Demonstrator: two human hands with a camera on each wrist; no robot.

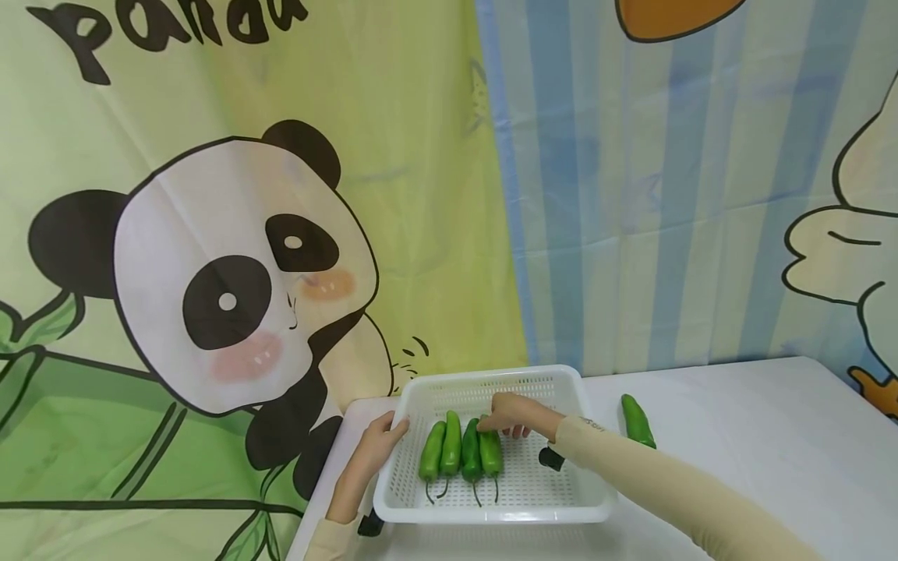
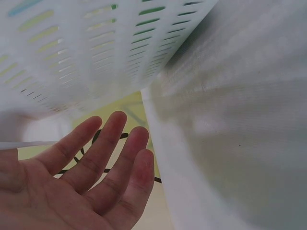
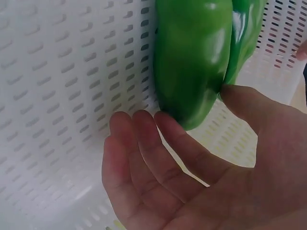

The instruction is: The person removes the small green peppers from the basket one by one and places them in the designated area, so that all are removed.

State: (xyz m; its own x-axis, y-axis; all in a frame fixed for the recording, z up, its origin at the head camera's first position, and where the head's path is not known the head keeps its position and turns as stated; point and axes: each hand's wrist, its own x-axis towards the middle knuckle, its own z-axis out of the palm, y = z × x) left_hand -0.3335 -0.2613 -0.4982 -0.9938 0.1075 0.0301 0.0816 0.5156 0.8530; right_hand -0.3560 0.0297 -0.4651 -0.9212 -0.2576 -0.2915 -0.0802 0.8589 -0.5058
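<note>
On our table (image 1: 744,436), the basket (image 1: 547,489) has our left hand (image 1: 375,444) straight-fingered at its nine-o'clock side, our right hand (image 1: 521,413) pinching the three-o'clock pepper (image 1: 492,456) of four inside, probably settling it; next, we'd likely release and reach for the lone pepper (image 1: 637,421) outside toward three o'clock.

Right hand (image 3: 216,196) pinching green pepper (image 3: 192,62), second pepper (image 3: 247,33) beside, white basket (image 3: 62,103)

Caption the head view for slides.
Right hand pinches one of four green peppers in a white basket, left hand at its rim; a fifth pepper outside.
</note>
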